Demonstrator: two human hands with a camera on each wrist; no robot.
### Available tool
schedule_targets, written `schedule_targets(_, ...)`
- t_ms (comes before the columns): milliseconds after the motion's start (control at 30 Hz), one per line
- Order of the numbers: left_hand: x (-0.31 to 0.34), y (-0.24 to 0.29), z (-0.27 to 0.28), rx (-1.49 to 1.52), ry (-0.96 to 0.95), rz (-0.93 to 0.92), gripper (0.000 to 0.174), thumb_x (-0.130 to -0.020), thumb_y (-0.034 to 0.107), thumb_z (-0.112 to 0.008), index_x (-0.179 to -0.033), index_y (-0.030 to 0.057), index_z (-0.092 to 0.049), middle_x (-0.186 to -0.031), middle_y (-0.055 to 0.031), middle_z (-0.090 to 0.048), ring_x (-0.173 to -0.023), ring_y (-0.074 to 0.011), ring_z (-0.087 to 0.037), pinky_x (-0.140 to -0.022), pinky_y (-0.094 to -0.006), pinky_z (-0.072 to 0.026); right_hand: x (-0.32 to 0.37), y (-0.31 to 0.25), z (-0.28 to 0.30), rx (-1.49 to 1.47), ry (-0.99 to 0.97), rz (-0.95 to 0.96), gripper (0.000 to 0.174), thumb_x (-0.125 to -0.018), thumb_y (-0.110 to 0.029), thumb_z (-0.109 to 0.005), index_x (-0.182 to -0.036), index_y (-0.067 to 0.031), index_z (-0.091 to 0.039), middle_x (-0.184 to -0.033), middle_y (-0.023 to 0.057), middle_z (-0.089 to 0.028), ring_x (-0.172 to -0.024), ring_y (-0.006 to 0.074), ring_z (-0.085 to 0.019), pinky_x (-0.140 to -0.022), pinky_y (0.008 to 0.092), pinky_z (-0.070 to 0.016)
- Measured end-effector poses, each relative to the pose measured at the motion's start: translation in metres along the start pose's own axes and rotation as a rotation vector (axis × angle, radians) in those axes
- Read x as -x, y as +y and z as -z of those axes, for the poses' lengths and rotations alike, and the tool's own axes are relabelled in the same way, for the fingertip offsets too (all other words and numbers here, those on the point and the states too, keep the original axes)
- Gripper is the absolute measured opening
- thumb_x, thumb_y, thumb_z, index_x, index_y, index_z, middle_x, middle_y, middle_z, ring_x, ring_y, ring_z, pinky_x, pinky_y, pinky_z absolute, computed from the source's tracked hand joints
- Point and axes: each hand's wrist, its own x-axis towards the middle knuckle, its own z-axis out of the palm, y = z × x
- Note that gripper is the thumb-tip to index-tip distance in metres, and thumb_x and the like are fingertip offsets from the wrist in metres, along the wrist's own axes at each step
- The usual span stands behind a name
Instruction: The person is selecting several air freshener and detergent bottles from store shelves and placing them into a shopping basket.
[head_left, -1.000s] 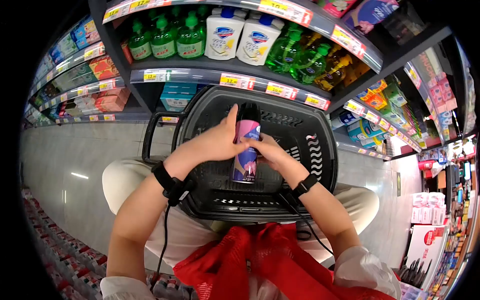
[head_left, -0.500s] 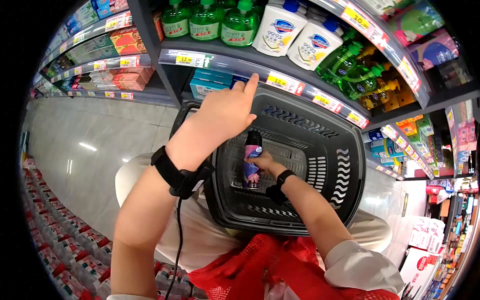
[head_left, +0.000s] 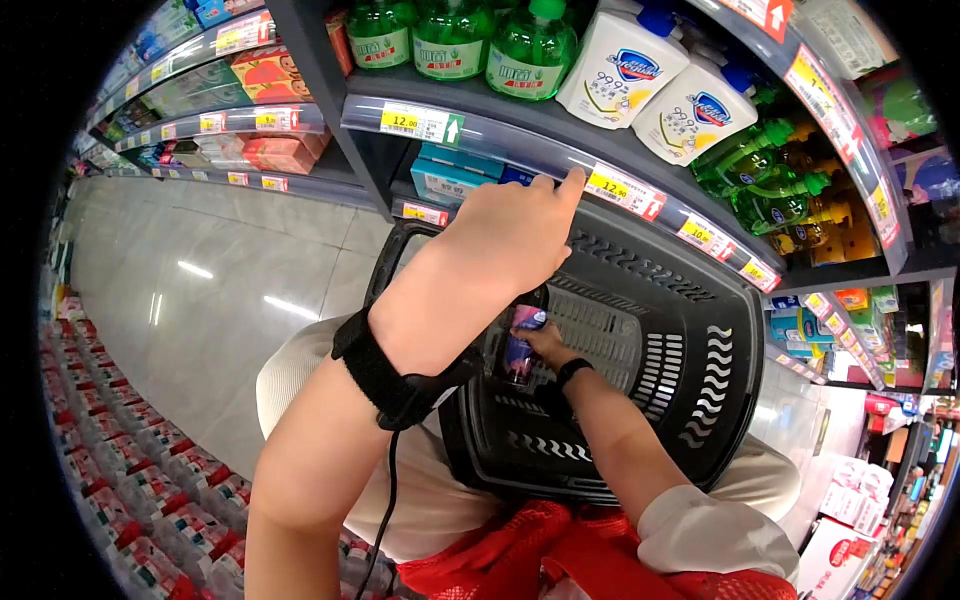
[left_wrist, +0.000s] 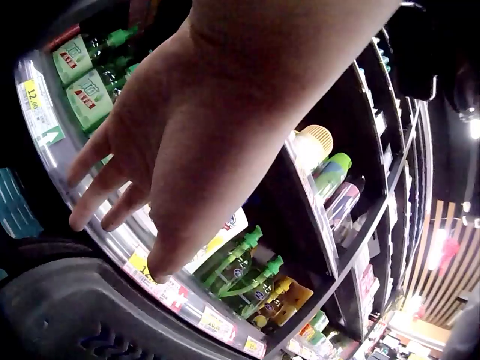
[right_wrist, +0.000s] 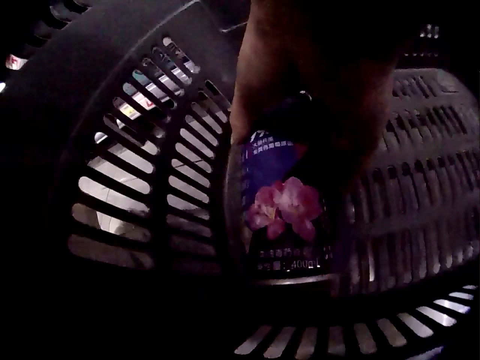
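Down inside the black shopping basket (head_left: 690, 262), my right hand (head_left: 545, 342) grips a spray can (head_left: 522, 368) with a purple and pink label. The right wrist view shows pink flowers on the can (right_wrist: 283, 206), whose base is close over the slotted basket floor; the right hand (right_wrist: 315, 75) covers its upper part. My left hand (head_left: 505, 240) reaches over the basket's far left side toward the shelf edge, holding nothing. In the left wrist view the fingers of the left hand (left_wrist: 176, 142) are extended and spread, overlapping the price-tag strip (left_wrist: 109, 229).
On the shelf ahead stand green pump bottles (head_left: 450, 45), white soap bottles (head_left: 625, 75) and clear green bottles (head_left: 770, 200). Teal boxes (head_left: 455, 175) sit on the lower shelf. Packed bottles (head_left: 140, 470) line the floor at left. A cable (head_left: 388, 500) hangs from the left wrist.
The left hand has left the can and moved up and forward to the shelf edge. The right hand has lowered the can into the basket. The view has shifted.
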Motion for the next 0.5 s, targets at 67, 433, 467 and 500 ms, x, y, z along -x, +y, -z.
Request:
schedule_targets(67, -0.002, -0.001, -0.003, 0.011, 0.008, -0.018, 0.064, -0.079, 0.023, -0.061, -0.13, -0.003, -0.033, -0.107, -0.0196, -0.057, -0.088, -0.036, -0.06, -0.074, -0.0414, -0.0506, -0.024, 0.02, -0.007, -0.049, -0.069, 0.007, 0.104, -0.057, -0.04, -0.082, -0.13, 0.0106, -0.028, -0.129, 0.0264, -0.042, -0.118, 0.0348, -0.045, -0.095, 0.0407, -0.0414)
schedule_targets(433, -0.019, 0.006, -0.005, -0.021, -0.125, 0.021, 0.063, -0.079, 0.022, -0.062, -0.13, -0.0022, -0.032, -0.106, -0.02, -0.057, -0.088, -0.0366, -0.06, -0.075, -0.0422, -0.0504, 0.015, -0.018, -0.009, -0.267, -0.194, 0.219, 0.077, -0.065, -0.029, -0.079, -0.125, -0.0001, -0.04, -0.119, 0.014, -0.053, -0.108, 0.0275, -0.051, -0.092, 0.0375, -0.0424)
schedule_targets(467, -0.02, 0.006, -0.007, -0.008, -0.121, 0.004, 0.064, -0.079, 0.021, -0.062, -0.13, -0.0022, -0.032, -0.106, -0.0202, -0.057, -0.089, -0.0369, -0.059, -0.075, -0.0424, -0.0503, 0.018, -0.021, -0.008, -0.297, -0.225, 0.216, 0.075, -0.066, -0.028, -0.079, -0.124, -0.0012, -0.041, -0.118, 0.0129, -0.054, -0.108, 0.0268, -0.051, -0.092, 0.0373, -0.0423)
schedule_targets(500, -0.02, 0.005, -0.009, 0.004, -0.116, -0.012, 0.064, -0.078, 0.021, -0.062, -0.13, -0.0022, -0.032, -0.106, -0.0203, -0.057, -0.09, -0.0371, -0.059, -0.075, -0.0427, -0.0502, 0.011, -0.016, -0.011, -0.303, -0.226, 0.215, 0.075, -0.066, -0.028, -0.079, -0.124, -0.0012, -0.041, -0.118, 0.0129, -0.054, -0.108, 0.0268, -0.051, -0.092, 0.0373, -0.0423)
